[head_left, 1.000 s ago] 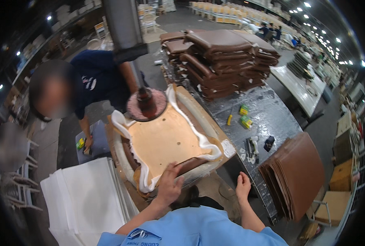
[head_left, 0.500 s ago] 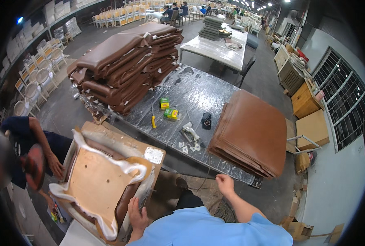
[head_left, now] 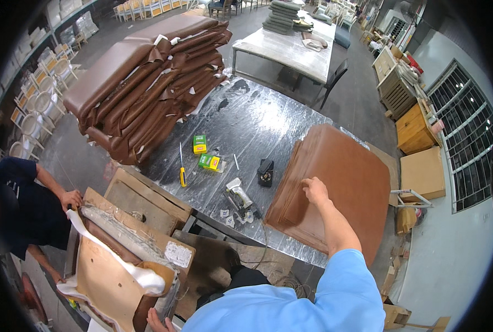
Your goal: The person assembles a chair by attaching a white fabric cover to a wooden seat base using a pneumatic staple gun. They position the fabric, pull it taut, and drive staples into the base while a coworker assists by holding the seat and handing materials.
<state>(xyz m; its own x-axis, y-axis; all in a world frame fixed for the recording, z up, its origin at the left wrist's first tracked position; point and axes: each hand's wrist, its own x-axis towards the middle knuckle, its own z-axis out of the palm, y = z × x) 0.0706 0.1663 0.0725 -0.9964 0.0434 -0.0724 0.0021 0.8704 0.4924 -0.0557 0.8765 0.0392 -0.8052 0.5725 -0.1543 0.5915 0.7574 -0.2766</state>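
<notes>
My right hand (head_left: 316,191) is over the stack of brown leather sheets (head_left: 346,182), near its left edge, fingers loosely bent with no object visible in them. Whether the fingertips touch the top sheet is hard to tell. My left hand (head_left: 159,322), partly cut off by the lower edge, has its fingers apart beside an upturned chair seat (head_left: 111,276). That seat shows a bare wooden board, white padding and brown leather round its rim. A co-worker's hand (head_left: 71,199) is at the seat's far left corner, another lower on its left side.
On the film-covered table (head_left: 246,122) lie a staple gun (head_left: 238,195), a yellow-handled screwdriver (head_left: 182,174), green-yellow boxes (head_left: 200,144) and a black device (head_left: 266,172). A tall pile of brown leather pieces (head_left: 152,83) stands at back left. A cord (head_left: 265,246) hangs off the front.
My right hand has moved up from the table's front edge onto the leather stack. The seat and my left hand sit lower in view. The co-worker's upper hand has shifted to the seat's far corner.
</notes>
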